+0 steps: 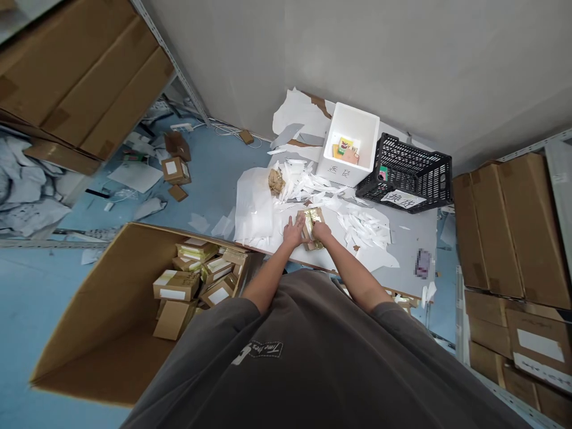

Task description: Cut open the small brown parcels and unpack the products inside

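A small cardboard box (314,217) with shiny yellowish tape lies on the table in front of me. My left hand (294,232) rests against its left side, fingers spread and thumb stretched along the near part. Over the right side of the box, my right hand (320,230) is closed, its fingers curled. Whatever it may hold is too small or hidden to make out. Strips of white paper (297,179) are heaped just beyond the box, and more paper scraps (364,229) lie to its right. A crumpled brown wad (276,181) sits at the far left.
A white foam box (328,170) with small colourful packs stands at the table's back, beside a black plastic crate (417,205). A large open carton (84,304) holding several small taped boxes (176,285) is at my left. Stacked cartons (504,226) stand right.
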{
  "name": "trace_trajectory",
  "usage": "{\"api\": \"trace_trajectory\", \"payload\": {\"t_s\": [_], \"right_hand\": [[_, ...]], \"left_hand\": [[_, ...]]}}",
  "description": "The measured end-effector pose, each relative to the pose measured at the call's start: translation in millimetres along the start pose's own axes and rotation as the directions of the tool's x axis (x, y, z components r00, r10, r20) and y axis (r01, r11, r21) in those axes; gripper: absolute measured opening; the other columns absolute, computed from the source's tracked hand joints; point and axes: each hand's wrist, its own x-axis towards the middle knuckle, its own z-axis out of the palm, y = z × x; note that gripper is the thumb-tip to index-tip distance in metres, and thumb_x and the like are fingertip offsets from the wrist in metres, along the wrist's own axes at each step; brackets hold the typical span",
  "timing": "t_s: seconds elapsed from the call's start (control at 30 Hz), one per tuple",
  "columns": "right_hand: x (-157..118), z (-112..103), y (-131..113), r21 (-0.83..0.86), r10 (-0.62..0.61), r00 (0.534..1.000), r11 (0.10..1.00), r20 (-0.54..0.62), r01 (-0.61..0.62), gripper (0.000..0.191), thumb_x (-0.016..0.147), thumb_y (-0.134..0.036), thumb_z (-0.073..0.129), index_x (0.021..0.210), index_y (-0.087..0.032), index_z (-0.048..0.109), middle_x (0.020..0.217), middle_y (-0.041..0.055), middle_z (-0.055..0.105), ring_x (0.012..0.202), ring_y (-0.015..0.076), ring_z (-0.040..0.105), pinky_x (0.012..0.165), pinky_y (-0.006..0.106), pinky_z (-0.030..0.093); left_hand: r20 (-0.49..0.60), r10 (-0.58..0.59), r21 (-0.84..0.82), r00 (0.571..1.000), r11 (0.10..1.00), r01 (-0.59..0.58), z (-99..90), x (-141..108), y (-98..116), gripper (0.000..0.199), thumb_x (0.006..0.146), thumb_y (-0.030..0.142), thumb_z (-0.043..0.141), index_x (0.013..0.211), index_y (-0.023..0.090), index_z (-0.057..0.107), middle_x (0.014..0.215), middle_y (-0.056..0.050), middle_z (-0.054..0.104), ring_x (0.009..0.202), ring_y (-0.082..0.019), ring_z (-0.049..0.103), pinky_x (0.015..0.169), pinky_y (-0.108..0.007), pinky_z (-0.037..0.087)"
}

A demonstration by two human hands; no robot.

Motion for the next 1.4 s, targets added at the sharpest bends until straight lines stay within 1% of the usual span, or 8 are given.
{"api": "trace_trajectory", "payload": {"t_s": [0.43, 0.57, 0.7, 0.8, 0.9, 1.0, 1.17, 1.4], "right_hand": [[-86, 54, 100, 0.019, 0.041, 0.989, 0.999, 0.143, -0.044, 0.028, 0.105, -0.027, 0.055, 0.123, -0.015, 0.073, 0.12, 0.0244, 0.078, 0.108, 0.0355, 0.078, 0.084, 0.037, 0.056], [-88, 61, 129, 0.177, 0.057, 0.998, 0.983, -0.006, -0.055, 0.034, 0.109, -0.04, 0.047, 0.123, -0.018, 0.068, 0.118, 0.0216, 0.078, 0.109, 0.0351, 0.075, 0.085, 0.038, 0.054], [-75, 74, 148, 0.511, 0.301, 0.942, 0.839, -0.15, -0.187, 0.057, 0.105, -0.069, 0.045, 0.128, -0.019, 0.06, 0.112, 0.0181, 0.078, 0.103, 0.0334, 0.076, 0.084, 0.038, 0.056], [-50, 82, 142, 0.636, 0.363, 0.922, 0.745, -0.131, -0.203, 0.065, 0.091, -0.074, 0.065, 0.125, -0.02, 0.058, 0.115, 0.0162, 0.077, 0.104, 0.0327, 0.075, 0.085, 0.037, 0.056], [-26, 84, 131, 0.646, 0.356, 0.924, 0.74, -0.139, -0.188, 0.064, 0.082, -0.067, 0.078, 0.121, -0.02, 0.057, 0.116, 0.015, 0.076, 0.108, 0.0329, 0.074, 0.088, 0.036, 0.056], [-10, 80, 126, 0.637, 0.351, 0.925, 0.749, -0.147, -0.183, 0.06, 0.08, -0.059, 0.082, 0.117, -0.022, 0.055, 0.116, 0.0144, 0.076, 0.11, 0.0327, 0.073, 0.09, 0.036, 0.055], [13, 56, 122, 0.593, 0.27, 0.951, 0.794, -0.15, -0.132, 0.059, 0.078, -0.05, 0.087, 0.117, -0.024, 0.05, 0.114, 0.012, 0.076, 0.107, 0.0307, 0.073, 0.088, 0.034, 0.054], [23, 23, 126, 0.471, 0.022, 0.978, 0.878, -0.208, 0.081, 0.051, 0.088, -0.052, 0.077, 0.121, -0.024, 0.051, 0.109, 0.0083, 0.075, 0.101, 0.0285, 0.071, 0.084, 0.033, 0.053]], "left_hand": [[-0.011, -0.014, 0.039, 1.0, 0.999, 0.014, 7.7, 7, 12, 0.127, 0.08, 0.084, 0.075, 0.179, 0.032, 0.014, 0.187, -0.005, 0.005, 0.168, -0.05, -0.003, 0.131, -0.064, 0.028], [-0.01, -0.024, 0.033, 1.0, 0.999, 0.024, 10.8, 8, 18, 0.126, 0.082, 0.082, 0.075, 0.179, 0.03, 0.014, 0.187, -0.008, 0.006, 0.168, -0.051, 0.003, 0.128, -0.062, 0.034], [-0.085, -0.027, 0.058, 0.996, 0.998, 0.032, 14.2, 5, 28, 0.119, 0.085, 0.075, 0.076, 0.177, 0.021, 0.022, 0.185, -0.017, 0.013, 0.168, -0.051, 0.007, 0.13, -0.064, 0.03], [-0.154, 0.156, 0.15, 0.976, 0.98, -0.133, 13.3, 1, 35, 0.091, 0.095, 0.055, 0.071, 0.17, 0.014, 0.04, 0.178, -0.022, 0.03, 0.168, -0.046, 0.015, 0.132, -0.061, 0.025], [0.012, 0.486, 0.253, 0.874, 0.844, -0.472, 9.2, 3, 38, 0.066, 0.093, 0.033, 0.069, 0.157, 0.019, 0.058, 0.169, -0.016, 0.048, 0.164, -0.039, 0.028, 0.129, -0.052, 0.032], [0.159, 0.58, 0.323, 0.799, 0.734, -0.597, 3.2, 11, 41, 0.067, 0.082, 0.021, 0.075, 0.148, 0.022, 0.063, 0.159, -0.015, 0.057, 0.156, -0.039, 0.039, 0.121, -0.05, 0.038], [0.129, 0.461, 0.351, 0.878, 0.807, -0.475, -4.9, 21, 52, 0.044, 0.088, 0.015, 0.068, 0.132, 0.015, 0.071, 0.135, -0.021, 0.067, 0.136, -0.037, 0.053, 0.117, -0.05, 0.04], [0.05, 0.218, 0.219, 0.975, 0.95, -0.224, 6.7, 2, 59, 0.067, 0.082, 0.037, 0.089, 0.142, 0.023, 0.064, 0.181, -0.012, 0.029, 0.167, -0.042, 0.023, 0.129, -0.055, 0.035]]}}
